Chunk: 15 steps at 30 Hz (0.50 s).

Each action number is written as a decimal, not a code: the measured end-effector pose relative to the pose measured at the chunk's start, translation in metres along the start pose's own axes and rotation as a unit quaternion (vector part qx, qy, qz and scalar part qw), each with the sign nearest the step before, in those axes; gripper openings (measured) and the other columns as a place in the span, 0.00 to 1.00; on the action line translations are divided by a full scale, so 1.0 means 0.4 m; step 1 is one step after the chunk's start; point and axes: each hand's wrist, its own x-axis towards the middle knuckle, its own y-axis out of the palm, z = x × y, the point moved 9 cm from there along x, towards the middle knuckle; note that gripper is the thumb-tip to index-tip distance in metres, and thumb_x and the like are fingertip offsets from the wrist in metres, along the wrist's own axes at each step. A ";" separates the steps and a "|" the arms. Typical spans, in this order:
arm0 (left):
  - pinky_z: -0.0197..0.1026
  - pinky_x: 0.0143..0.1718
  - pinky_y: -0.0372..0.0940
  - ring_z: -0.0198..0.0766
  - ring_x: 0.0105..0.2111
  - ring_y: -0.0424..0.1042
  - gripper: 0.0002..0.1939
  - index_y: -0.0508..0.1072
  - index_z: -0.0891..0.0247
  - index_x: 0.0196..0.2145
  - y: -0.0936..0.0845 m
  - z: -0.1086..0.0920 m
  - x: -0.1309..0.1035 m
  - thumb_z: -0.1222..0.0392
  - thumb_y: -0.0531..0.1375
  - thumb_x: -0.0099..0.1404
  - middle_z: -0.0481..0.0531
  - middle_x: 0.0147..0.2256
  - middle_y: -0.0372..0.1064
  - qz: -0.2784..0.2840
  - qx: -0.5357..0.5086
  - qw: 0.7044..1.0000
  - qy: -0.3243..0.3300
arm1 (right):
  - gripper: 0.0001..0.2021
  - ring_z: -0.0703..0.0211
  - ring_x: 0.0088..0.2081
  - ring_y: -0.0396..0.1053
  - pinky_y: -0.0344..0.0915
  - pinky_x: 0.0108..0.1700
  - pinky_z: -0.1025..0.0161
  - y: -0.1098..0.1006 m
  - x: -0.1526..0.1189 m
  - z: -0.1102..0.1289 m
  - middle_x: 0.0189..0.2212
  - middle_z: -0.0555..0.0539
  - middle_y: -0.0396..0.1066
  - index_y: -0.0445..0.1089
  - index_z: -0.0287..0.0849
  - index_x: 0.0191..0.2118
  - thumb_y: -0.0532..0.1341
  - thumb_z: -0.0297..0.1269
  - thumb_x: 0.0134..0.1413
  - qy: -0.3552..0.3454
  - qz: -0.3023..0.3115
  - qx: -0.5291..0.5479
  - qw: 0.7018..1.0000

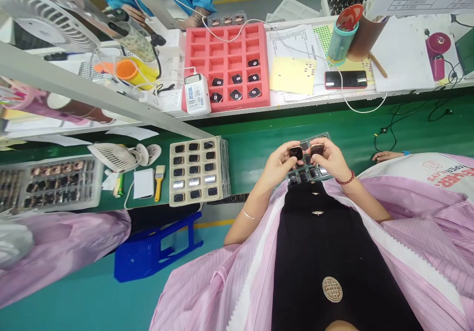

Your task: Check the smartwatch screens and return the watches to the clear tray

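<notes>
My left hand grips a small smartwatch body with a dark face and a gold-coloured rim. In my right hand is a second watch body of the same look, held between thumb and fingers. The two are level with each other, a little apart. Below and behind both hands lies a clear tray with several dark square watch bodies in its pockets, close against my front. My hands and forearms hide part of that tray.
A beige tray of watch bodies is stacked on the left, beside a yellow-handled brush and a small white fan. On the shelf ahead sit a red foam tray and a phone. Co-workers sit on both sides and opposite.
</notes>
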 end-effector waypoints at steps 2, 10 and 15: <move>0.37 0.31 0.70 0.39 0.33 0.80 0.21 0.72 0.62 0.55 0.000 0.001 0.001 0.59 0.64 0.64 0.56 0.44 0.78 -0.003 0.001 1.000 -0.003 | 0.18 0.60 0.30 0.73 0.74 0.34 0.59 -0.002 0.000 0.000 0.38 0.48 0.76 0.67 0.47 0.48 0.68 0.45 0.56 0.002 -0.003 -0.003 1.000; 0.37 0.33 0.69 0.39 0.35 0.79 0.24 0.71 0.62 0.56 0.007 -0.003 -0.004 0.62 0.65 0.61 0.56 0.47 0.77 0.002 -0.013 1.000 -0.012 | 0.20 0.60 0.32 0.74 0.73 0.36 0.60 0.002 0.001 0.001 0.40 0.47 0.76 0.66 0.47 0.50 0.69 0.43 0.54 0.004 0.007 0.009 1.000; 0.38 0.33 0.70 0.39 0.33 0.79 0.21 0.72 0.62 0.54 0.004 -0.006 -0.004 0.59 0.65 0.63 0.56 0.46 0.77 -0.004 -0.001 1.000 -0.008 | 0.20 0.60 0.32 0.74 0.73 0.36 0.60 0.002 -0.001 0.002 0.41 0.47 0.76 0.66 0.47 0.50 0.69 0.44 0.55 0.001 0.010 0.004 1.000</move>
